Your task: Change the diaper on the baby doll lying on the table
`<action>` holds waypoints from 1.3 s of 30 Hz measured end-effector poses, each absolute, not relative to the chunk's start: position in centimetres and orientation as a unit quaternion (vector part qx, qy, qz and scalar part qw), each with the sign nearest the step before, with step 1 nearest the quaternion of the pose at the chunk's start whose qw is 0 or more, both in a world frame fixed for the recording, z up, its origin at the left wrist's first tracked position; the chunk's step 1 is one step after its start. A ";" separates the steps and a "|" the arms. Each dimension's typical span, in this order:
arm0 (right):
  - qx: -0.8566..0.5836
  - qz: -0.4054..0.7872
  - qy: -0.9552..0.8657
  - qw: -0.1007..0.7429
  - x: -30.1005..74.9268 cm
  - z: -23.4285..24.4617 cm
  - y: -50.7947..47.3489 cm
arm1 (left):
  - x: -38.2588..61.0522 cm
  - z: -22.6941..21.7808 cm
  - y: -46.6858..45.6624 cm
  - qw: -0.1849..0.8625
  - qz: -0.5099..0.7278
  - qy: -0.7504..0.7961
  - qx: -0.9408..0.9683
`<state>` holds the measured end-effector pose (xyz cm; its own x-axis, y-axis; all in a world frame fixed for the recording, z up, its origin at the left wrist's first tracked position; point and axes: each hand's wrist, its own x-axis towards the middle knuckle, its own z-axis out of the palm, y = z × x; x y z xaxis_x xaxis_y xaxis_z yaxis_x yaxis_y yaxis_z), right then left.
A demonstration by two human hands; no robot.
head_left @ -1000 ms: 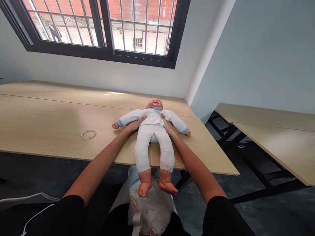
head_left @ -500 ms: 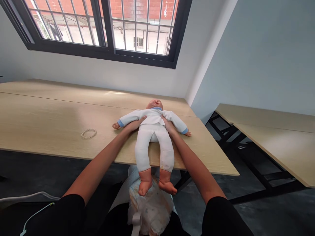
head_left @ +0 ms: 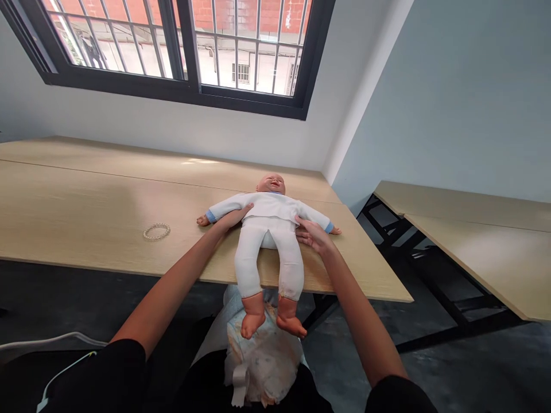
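Observation:
A baby doll (head_left: 269, 229) in a white suit with blue cuffs lies on its back on the wooden table (head_left: 86, 212), legs hanging over the front edge. My left hand (head_left: 232, 217) rests under the doll's arm at its side, fingers against the torso. My right hand (head_left: 312, 234) is off the torso, beside the doll's hip and below its other arm, fingers loosely spread and holding nothing. A folded nappy (head_left: 262, 358) lies on my lap beneath the doll's feet.
A small bead bracelet (head_left: 156, 231) lies on the table to the left. A second wooden table (head_left: 473, 229) stands to the right across a gap with black frame legs. A barred window is above the back wall.
My right hand has come off the doll's chest and moved down and right to beside its hip. The left hand stays at the doll's side.

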<state>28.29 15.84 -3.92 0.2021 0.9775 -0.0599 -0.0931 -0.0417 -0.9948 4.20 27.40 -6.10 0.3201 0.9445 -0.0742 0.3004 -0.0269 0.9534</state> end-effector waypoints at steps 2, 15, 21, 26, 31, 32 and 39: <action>-0.551 0.493 -0.398 0.544 28.7 -4.6 13.7 | 4.4 -5.6 27.2 0.495 0.337 0.490 0.634; -0.510 0.562 -0.383 0.527 25.7 -7.3 4.6 | 3.8 -6.3 10.6 0.580 0.472 0.440 0.497; -0.529 0.535 -0.384 0.535 25.2 -7.3 5.0 | 3.7 -5.5 8.9 0.696 0.451 0.403 0.388; -0.527 0.548 -0.373 0.532 25.0 -6.8 4.8 | 3.0 -5.6 9.0 0.786 0.397 0.340 0.330; -0.485 0.620 -0.347 0.509 24.7 -6.0 4.6 | 3.1 -5.9 8.9 0.793 0.394 0.337 0.321; -0.476 0.630 -0.346 0.507 24.6 -5.9 4.6 | 3.2 -5.9 8.9 0.785 0.398 0.344 0.326; -0.453 0.601 -0.352 0.556 24.6 -5.6 4.2 | 3.7 -5.9 9.3 0.685 0.467 0.402 0.389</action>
<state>24.55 4.24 -5.58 0.0284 0.9879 -0.1524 -0.3498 -0.1330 -0.9273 3.67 9.26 -5.90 0.2405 0.9524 -0.1873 -0.3273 0.2612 0.9081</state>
